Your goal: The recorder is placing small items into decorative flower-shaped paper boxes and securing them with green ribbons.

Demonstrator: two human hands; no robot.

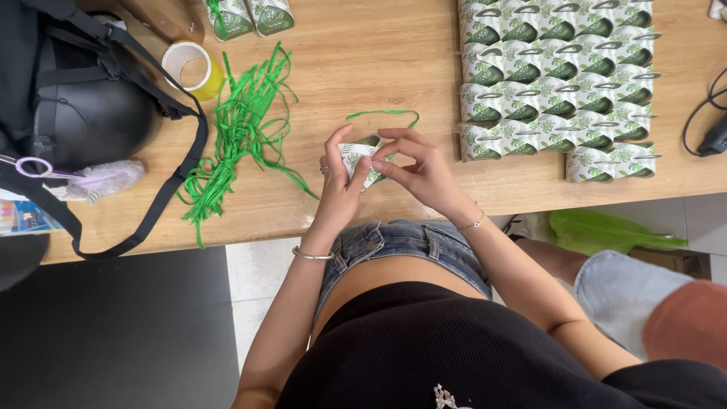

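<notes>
- Table of pale wood fills the upper frame, with white and dark floor below.
- Leaf-printed paper boxes lie in rows upper right; green ribbons heap left of centre.
- Left hand and right hand both pinch one small printed box between their fingertips, mid-frame.

left hand fingers curled, pinching | right hand fingers pinching | wrists close, forearms angled inward

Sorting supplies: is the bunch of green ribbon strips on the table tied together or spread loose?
Partly tied: the green ribbon strips gather into a knot near the lower end, with loose ends fanning out above and below.
</notes>
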